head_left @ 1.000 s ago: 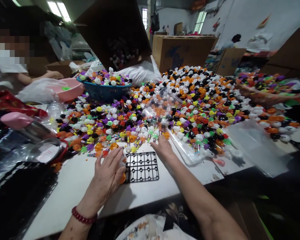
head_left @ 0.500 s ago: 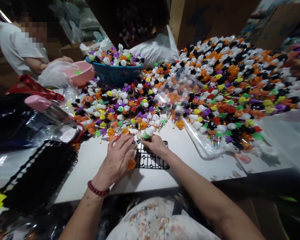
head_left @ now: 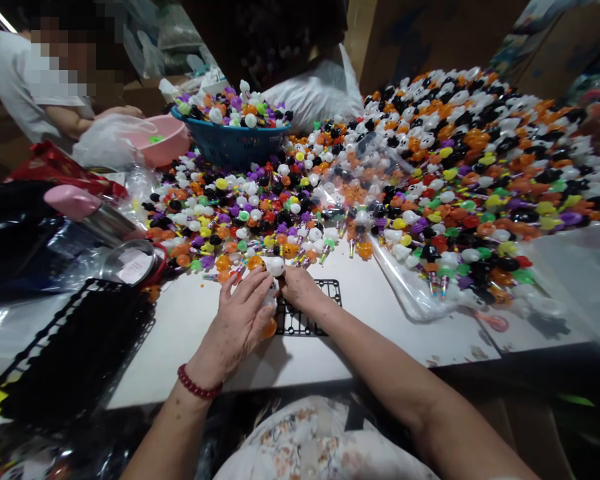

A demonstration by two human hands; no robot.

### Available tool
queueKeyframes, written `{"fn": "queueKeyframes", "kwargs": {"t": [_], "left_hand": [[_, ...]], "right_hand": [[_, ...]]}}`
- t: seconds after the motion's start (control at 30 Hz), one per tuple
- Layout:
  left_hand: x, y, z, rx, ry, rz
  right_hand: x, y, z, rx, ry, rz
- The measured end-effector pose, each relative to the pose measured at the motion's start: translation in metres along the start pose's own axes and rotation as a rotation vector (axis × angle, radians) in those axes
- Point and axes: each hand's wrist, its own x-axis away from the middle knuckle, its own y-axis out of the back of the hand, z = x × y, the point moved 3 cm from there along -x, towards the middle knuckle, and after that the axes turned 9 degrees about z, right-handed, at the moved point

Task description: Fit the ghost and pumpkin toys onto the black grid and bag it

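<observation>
A black plastic grid [head_left: 307, 325] lies on the white table in front of me. Over its left side rests my left hand [head_left: 237, 323], fingers bent around small white and orange toy pieces. An orange piece [head_left: 269, 328] shows beneath that palm. My right hand [head_left: 300, 288] is closed at the grid's upper left, its fingertips pinching something mostly hidden. A white toy head [head_left: 275, 267] sits right between the fingertips of both hands; which hand holds it is unclear.
A large heap of colourful toys [head_left: 430, 167] covers the back. A blue basket [head_left: 230, 143] of toys stands behind. Black grids [head_left: 75, 347] are stacked at the left near a pink-lidded flask [head_left: 100, 217]. A plastic bag [head_left: 405, 287] lies right. Another person [head_left: 60, 87] is at the back left.
My right hand has shifted slightly left, closer to my left hand. The green and white pieces at its fingertips no longer show there; a white head now shows between the hands.
</observation>
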Motion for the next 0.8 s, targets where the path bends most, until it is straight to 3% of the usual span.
{"fn": "queueKeyframes", "kwargs": {"t": [0.27,0.4,0.6,0.8], "left_hand": [[0.0,0.004,0.0,-0.005,0.028,-0.002],[-0.012,0.013,0.001,-0.021,0.028,0.0],[-0.043,0.009,0.006,-0.086,0.036,0.178],[-0.044,0.002,0.011,-0.104,-0.031,0.173]], "right_hand": [[-0.01,0.008,0.005,0.097,-0.027,0.15],[-0.008,0.007,0.005,0.106,-0.035,0.139],[-0.005,0.006,0.001,-0.018,0.081,0.121],[-0.006,-0.001,-0.001,-0.07,0.17,0.045]]}}
